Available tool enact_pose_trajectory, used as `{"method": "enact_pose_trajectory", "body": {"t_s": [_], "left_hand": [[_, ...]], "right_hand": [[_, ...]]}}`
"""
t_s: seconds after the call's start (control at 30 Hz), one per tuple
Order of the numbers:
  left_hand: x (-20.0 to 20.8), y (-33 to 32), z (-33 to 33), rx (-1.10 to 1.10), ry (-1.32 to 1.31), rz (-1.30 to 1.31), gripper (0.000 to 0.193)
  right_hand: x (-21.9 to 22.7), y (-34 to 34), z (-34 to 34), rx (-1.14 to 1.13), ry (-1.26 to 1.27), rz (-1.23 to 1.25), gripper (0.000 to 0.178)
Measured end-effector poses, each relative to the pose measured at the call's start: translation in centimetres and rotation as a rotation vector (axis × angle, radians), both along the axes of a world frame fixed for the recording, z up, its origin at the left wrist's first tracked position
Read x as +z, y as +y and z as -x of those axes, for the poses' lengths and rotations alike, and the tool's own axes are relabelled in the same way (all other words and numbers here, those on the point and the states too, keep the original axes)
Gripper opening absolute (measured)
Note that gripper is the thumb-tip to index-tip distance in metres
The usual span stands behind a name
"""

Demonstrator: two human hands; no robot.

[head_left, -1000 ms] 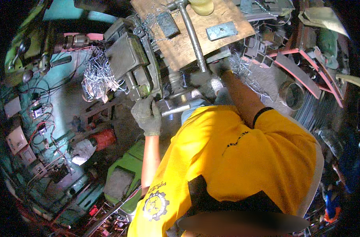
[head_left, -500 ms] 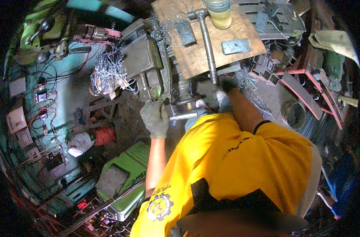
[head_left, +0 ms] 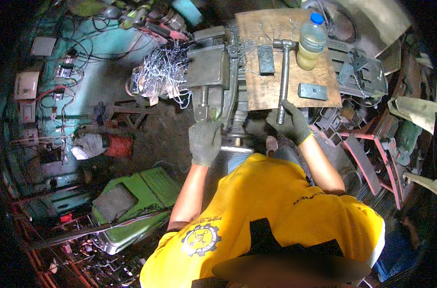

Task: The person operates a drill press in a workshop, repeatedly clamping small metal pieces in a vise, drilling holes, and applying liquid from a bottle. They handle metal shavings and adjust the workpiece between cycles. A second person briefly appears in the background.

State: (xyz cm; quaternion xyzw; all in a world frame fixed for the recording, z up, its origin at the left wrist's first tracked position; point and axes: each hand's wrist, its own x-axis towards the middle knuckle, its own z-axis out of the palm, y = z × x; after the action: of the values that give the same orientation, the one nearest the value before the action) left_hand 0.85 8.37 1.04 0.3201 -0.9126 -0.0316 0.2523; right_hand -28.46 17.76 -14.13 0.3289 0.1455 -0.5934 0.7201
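My left hand [head_left: 205, 143], in a dark grey work glove, is closed at the end of a metal bar handle [head_left: 238, 150], below the bench vise [head_left: 208, 67]. My right hand [head_left: 295, 126], gloved too, is at the lower end of a steel hammer [head_left: 284, 77]. Its fingers are spread about the handle, which lies across them uncovered. The hammer lies with its head on a wooden board [head_left: 261, 93] and its handle overhanging the near edge. Two dark metal blocks, one left of the hammer [head_left: 266, 60] and one right [head_left: 312, 91], rest on the board.
A blue-capped bottle [head_left: 310, 45] of yellowish liquid stands on the board. Twisted wire pieces [head_left: 163, 69] are heaped left of the vise. A green machine cover [head_left: 146, 192] lies at lower left, and red-edged metal frames [head_left: 367, 161] stand at right.
My right hand has come up from beside my lap to the hammer's handle end. My left hand stays at the bar. The whole view has shifted, showing the bottle's cap.
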Motion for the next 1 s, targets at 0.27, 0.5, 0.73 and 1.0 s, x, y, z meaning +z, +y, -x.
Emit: {"method": "enact_pose_trajectory", "body": {"t_s": [0.27, 0.5, 0.73, 1.0], "left_hand": [[0.5, 2.7, 5.4, -0.018, 0.195, -0.735, 0.038], [-0.9, 5.0, 12.5, -0.182, 0.175, -1.138, 0.083], [2.3, 7.1, 9.0, -0.224, 0.503, -1.187, 0.053], [3.9, 10.5, -2.1, -0.167, 0.422, -1.029, 0.054]], "right_hand": [[9.3, 1.6, 0.2, 0.261, 1.03, 0.054, 0.021], [13.1, 5.5, -3.5, 0.277, 1.127, 0.224, 0.013], [14.6, 8.9, -7.0, 0.853, 1.643, 0.689, 0.031], [13.5, 10.1, -11.7, 0.027, 1.092, 0.784, 0.053]]}}
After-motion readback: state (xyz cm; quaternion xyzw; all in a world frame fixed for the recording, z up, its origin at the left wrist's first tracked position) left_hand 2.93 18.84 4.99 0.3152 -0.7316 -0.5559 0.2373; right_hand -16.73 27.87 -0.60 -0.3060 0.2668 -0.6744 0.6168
